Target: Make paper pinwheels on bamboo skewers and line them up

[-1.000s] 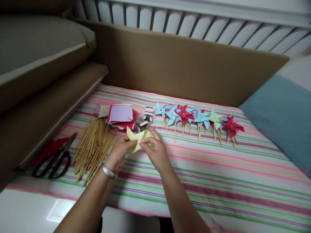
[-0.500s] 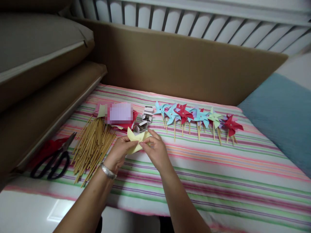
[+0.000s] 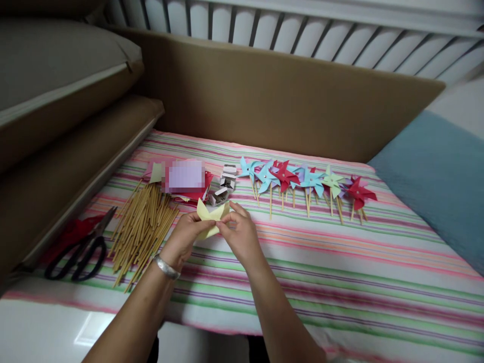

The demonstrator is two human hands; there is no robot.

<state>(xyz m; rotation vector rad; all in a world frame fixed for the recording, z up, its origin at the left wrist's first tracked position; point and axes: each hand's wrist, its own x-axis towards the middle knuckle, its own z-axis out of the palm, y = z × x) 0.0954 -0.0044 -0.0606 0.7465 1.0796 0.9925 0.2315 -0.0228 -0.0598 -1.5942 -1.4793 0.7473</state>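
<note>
A pale yellow paper pinwheel piece (image 3: 210, 213), with its corners partly bent up, is held between both hands above the striped cloth. My left hand (image 3: 184, 234) pinches it from the left, thumb at its middle. On the other side my right hand (image 3: 239, 229) grips the paper with thumb and fingers close to the left thumb. Just beyond the hands are small open boxes (image 3: 228, 177) with small metallic bits inside. A stack of coloured paper (image 3: 207, 182) lies to their left, its top partly pixelated.
Wooden sticks (image 3: 145, 227) lie in a heap on the left, beside dark-handled scissors (image 3: 86, 251) and a red item (image 3: 71, 237). Several finished pinwheels (image 3: 286, 176) form a row at the right on the striped cloth (image 3: 321, 282). A brown panel (image 3: 272, 101) stands behind.
Both hands still hold the yellow paper. Its right-hand corner now stands up more, and the right fingers have shifted slightly at the middle. The whole view has moved a little.
</note>
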